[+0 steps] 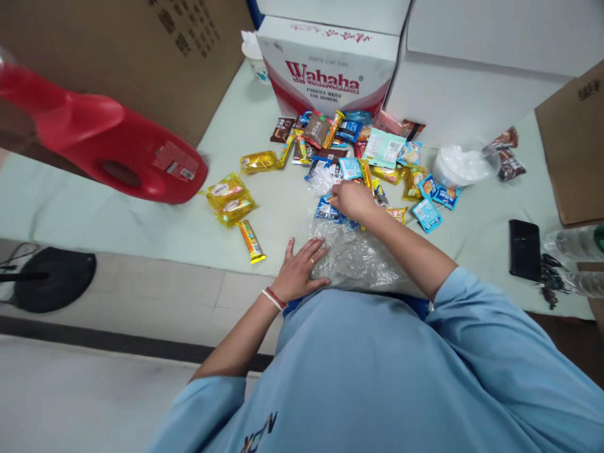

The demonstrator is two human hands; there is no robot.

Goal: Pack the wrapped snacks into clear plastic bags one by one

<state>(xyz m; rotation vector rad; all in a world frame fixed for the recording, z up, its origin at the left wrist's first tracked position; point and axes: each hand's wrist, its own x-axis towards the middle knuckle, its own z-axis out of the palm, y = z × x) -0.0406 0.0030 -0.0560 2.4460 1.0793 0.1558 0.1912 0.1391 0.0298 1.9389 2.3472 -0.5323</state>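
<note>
My left hand (301, 269) rests palm down at the table's front edge, fingers spread, its thumb side against a clear plastic bag (361, 255). My right hand (353, 200) reaches over that bag into a heap of wrapped snacks, its fingers curled downward; what is between them, if anything, is hidden. Just below its fingertips lies a blue snack packet (327, 211), and beyond them a crumpled clear wrapper (323, 178). Left of the heap are a yellow twin snack pack (231, 198) and a yellow-orange snack bar (251, 242).
A large red plastic jug (108, 138) looms at the left. Behind the heap stands a white-and-red Wahaha carton (330, 69). To the right are a translucent white bowl (465, 163), a black phone (525, 249), keys (551, 277) and clear bottles (573, 244).
</note>
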